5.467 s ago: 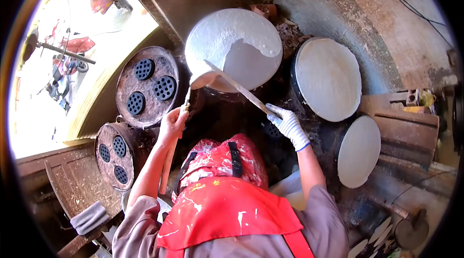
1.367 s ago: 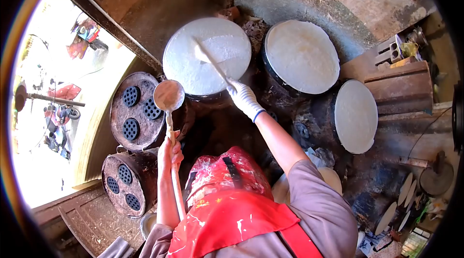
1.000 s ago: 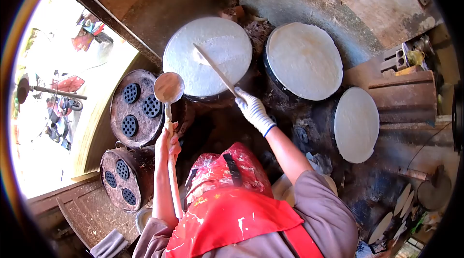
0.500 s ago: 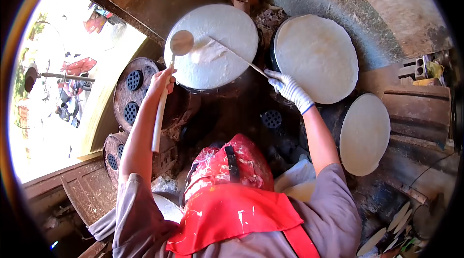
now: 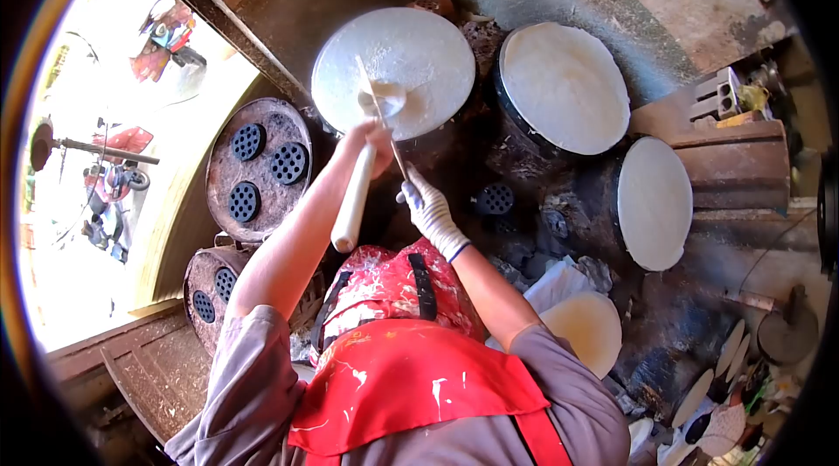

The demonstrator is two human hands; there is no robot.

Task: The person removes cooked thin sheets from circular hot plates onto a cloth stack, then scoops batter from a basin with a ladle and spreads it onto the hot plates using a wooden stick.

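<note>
My left hand [image 5: 374, 148] is bare and closed round the thick pale handle of a ladle [image 5: 353, 204]. The ladle's bowl lies over the front part of a large round white steaming surface [image 5: 437, 51]. My right hand [image 5: 432, 214] wears a white knitted glove and grips a long thin stick [image 5: 398, 162]. Its upper part crosses the ladle bowl above the white surface. Both hands are close together, just in front of that round. Wet-looking whitish patches show around the bowl.
A second white round [image 5: 568, 86] and a smaller one [image 5: 654, 204] stand to the right. Drum lids with perforated black briquettes [image 5: 288, 163] are at left. A pale disc [image 5: 585, 335] lies beside my right arm. Motorbikes show through the opening at far left.
My left hand has moved right and nearer me with the ladle. My right hand has come left and down, bringing the stick across the ladle bowl.
</note>
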